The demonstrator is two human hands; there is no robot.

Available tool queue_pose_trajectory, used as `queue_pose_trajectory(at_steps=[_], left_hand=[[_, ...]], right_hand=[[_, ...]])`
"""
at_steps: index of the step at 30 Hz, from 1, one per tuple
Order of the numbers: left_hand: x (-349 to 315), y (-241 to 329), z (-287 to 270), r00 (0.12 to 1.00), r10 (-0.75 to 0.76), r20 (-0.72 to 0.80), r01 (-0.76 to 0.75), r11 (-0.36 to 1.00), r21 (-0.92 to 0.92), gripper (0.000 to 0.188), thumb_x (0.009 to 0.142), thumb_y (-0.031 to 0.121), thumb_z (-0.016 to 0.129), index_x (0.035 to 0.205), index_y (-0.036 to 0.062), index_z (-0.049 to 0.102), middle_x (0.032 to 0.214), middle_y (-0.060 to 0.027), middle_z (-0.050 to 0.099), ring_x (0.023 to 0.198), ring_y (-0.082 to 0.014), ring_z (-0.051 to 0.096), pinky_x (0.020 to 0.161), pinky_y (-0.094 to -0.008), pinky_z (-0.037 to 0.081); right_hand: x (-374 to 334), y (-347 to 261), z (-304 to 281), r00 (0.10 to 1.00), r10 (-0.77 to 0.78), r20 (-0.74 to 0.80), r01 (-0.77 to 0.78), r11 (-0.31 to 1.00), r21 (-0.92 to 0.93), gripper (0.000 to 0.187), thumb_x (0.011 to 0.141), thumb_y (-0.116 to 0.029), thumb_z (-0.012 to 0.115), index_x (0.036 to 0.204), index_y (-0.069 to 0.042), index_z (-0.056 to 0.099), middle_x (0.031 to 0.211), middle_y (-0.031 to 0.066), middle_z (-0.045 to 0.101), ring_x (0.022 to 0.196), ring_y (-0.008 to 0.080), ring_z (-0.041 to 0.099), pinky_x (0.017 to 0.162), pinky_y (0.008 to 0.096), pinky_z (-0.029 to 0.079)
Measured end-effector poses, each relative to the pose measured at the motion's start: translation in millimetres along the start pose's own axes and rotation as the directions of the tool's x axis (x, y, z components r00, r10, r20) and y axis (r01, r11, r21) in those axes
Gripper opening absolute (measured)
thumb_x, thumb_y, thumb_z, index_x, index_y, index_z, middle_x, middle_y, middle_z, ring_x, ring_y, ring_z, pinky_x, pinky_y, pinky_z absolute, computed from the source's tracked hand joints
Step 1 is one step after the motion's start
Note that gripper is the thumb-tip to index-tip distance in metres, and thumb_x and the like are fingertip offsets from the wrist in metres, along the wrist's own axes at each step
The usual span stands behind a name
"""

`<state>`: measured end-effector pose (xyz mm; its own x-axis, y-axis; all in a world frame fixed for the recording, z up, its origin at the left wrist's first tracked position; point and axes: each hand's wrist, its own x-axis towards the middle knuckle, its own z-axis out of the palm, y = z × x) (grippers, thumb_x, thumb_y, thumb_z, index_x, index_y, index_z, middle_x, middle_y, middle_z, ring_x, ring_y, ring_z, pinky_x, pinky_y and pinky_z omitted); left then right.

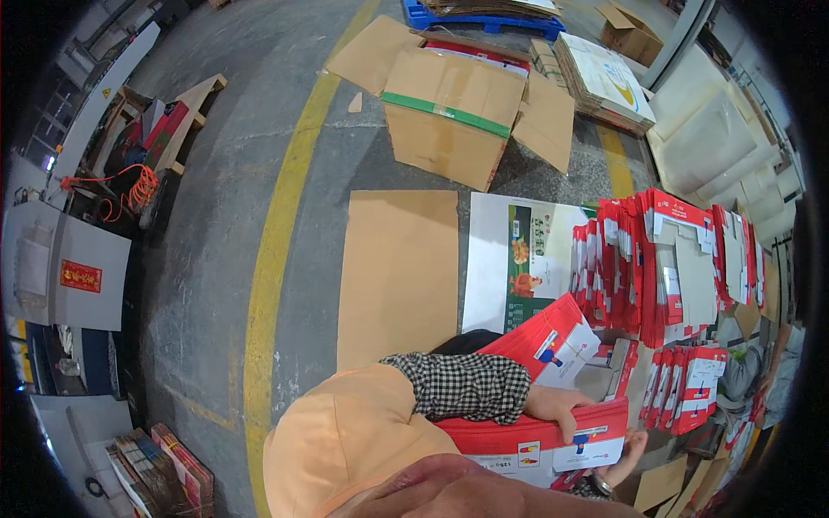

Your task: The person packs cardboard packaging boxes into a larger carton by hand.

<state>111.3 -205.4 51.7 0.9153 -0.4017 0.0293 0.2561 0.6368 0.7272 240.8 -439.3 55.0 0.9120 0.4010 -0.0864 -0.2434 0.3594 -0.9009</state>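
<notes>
Close in front of me is a stack of flat red-and-white printed cartons (501, 442). My left hand (557, 407), coming out of a black-and-white checked sleeve, lies across the stack with its fingers bent over the top edge. At the stack's right end my right hand (623, 459), with a watch at the wrist, has its fingers curled against the edge; the stack partly hides it. Just beyond, another fanned bundle of red cartons (542, 341) leans at a slant. To the right, several upright rows of matching cartons (635, 259) stand packed together.
A large open cardboard box (449, 121) with red contents stands ahead. Between us lie a brown cardboard sheet (397, 268) and a white printed sheet (492, 250). Flat board stacks (604, 82) and a blue pallet (492, 22) are farther off. A yellow line (281, 250) runs along the floor.
</notes>
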Motion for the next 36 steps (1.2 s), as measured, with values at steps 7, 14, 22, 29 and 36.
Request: queue_pose_trajectory(at_steps=[7, 14, 22, 29, 36], left_hand=[[0, 3, 5, 0.998, 0.006, 0.061, -0.005, 1.000, -0.019, 0.079, 0.057, 0.007, 0.076, 0.128, -0.0012, 0.042, 0.110, -0.0120, 0.061, 0.098, -0.0193, 0.060, 0.084, -0.0311, 0.048], [1, -5, 3, 0.997, -0.012, 0.081, 0.023, 0.991, -0.129, 0.077, 0.058, 0.006, 0.073, 0.129, 0.0006, 0.042, 0.109, -0.0097, 0.061, 0.097, -0.0172, 0.059, 0.085, -0.0309, 0.048], [1, -11, -5, 0.960, 0.251, 0.125, -0.276, 0.926, 0.258, 0.087, 0.069, 0.003, 0.070, 0.145, 0.0031, 0.026, 0.131, -0.0068, 0.047, 0.116, -0.0141, 0.046, 0.098, -0.0324, 0.040], [-3, 12, 3, 0.972, -0.178, 0.155, 0.189, 0.980, -0.065, 0.070, 0.073, 0.003, 0.069, 0.136, 0.0023, 0.038, 0.121, -0.0065, 0.055, 0.113, -0.0141, 0.051, 0.098, -0.0313, 0.039], [-9, 1, 16, 0.978, -0.144, 0.154, 0.133, 0.988, 0.078, 0.070, 0.073, 0.006, 0.068, 0.135, 0.0021, 0.036, 0.124, -0.0068, 0.052, 0.113, -0.0155, 0.050, 0.098, -0.0315, 0.039]], right_hand=[[27, -55, 63, 0.989, -0.020, 0.144, 0.049, 0.977, -0.205, 0.027, 0.091, -0.019, 0.058, 0.110, -0.005, 0.046, 0.071, 0.0020, 0.043, 0.050, 0.0072, 0.035, 0.045, 0.0202, 0.031], [2, -88, 115, 0.863, 0.263, 0.430, 0.074, 0.778, -0.624, 0.029, 0.083, -0.003, 0.050, 0.112, 0.002, 0.053, 0.114, 0.0185, 0.062, 0.057, 0.0070, 0.048, 0.054, 0.0230, 0.040], [-19, -100, 166, 0.723, 0.483, 0.495, 0.309, 0.414, -0.856, 0.036, 0.073, -0.020, 0.071, 0.099, 0.004, 0.064, 0.117, 0.0193, 0.062, 0.085, 0.0174, 0.063, 0.076, 0.0298, 0.048], [-6, -90, 150, 0.877, 0.205, 0.434, 0.279, 0.518, -0.809, 0.027, 0.079, -0.022, 0.070, 0.098, -0.003, 0.067, 0.119, 0.0178, 0.061, 0.058, 0.0074, 0.050, 0.053, 0.0255, 0.043], [-23, -101, 157, 0.743, 0.376, 0.553, 0.410, 0.398, -0.821, 0.022, 0.080, -0.010, 0.068, 0.101, -0.001, 0.067, 0.123, 0.0199, 0.059, 0.088, 0.0147, 0.063, 0.067, 0.0291, 0.047]])
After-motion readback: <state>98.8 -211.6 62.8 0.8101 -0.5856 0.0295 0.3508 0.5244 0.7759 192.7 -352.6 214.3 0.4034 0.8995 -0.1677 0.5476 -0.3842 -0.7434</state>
